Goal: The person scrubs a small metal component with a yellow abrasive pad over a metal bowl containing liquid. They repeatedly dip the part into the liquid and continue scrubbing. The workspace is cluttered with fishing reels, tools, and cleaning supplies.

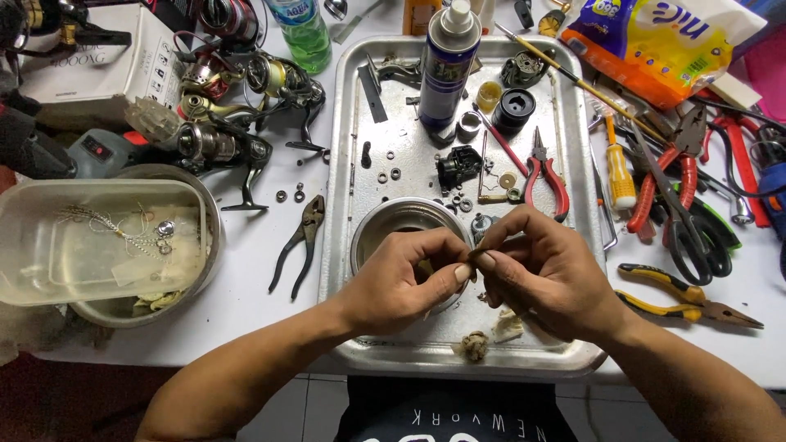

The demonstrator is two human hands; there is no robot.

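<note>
Over the near part of a metal tray, my left hand and my right hand meet fingertip to fingertip. Between thumbs and forefingers they pinch a small dark part; what it is I cannot make out. A round metal bowl sits on the tray just under my left hand. Crumpled bits of cloth lie at the tray's near edge. Further back on the tray are a black reel part, small washers, red-handled pliers and a tall spray can.
Fishing reels and dark pliers lie left of the tray. A clear plastic box rests on a metal bowl at far left. Right of the tray are scissors, screwdrivers, yellow-handled pliers and a bag.
</note>
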